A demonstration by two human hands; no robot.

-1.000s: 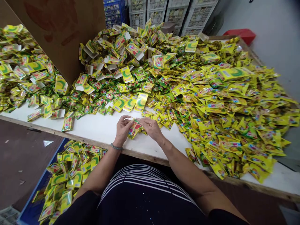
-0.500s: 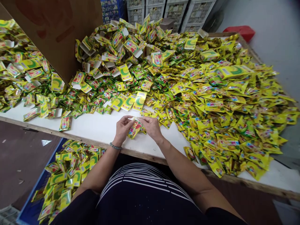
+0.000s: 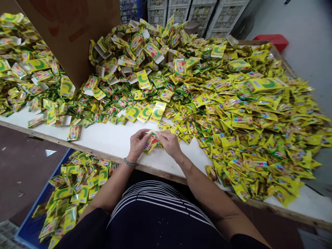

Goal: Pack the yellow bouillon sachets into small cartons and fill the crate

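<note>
Between my hands, over the near edge of the white table (image 3: 109, 138), is a small printed yellow box (image 3: 150, 144) with red and green on it. My left hand (image 3: 138, 143) is closed on its left side, thumb along the top end. My right hand (image 3: 168, 142) pinches the upper right of the same box, where a pale flap shows. Just beyond my fingers lie several flat yellow cartons (image 3: 158, 112) with green curves. A heap of small yellow packets (image 3: 243, 131) spreads to the right of my right hand.
A blue crate (image 3: 33, 219) full of boxes stands below the table at the left. A brown cardboard sheet (image 3: 70, 38) rises at the back left, beside a pile of open-ended boxes (image 3: 153, 52). Stacked white crates (image 3: 197, 14) and a red object (image 3: 272, 41) are farther back.
The view has shifted slightly, so the table's contents sit a little farther right. Both hands stay on the box at its top end, and the fingers have moved only slightly.
</note>
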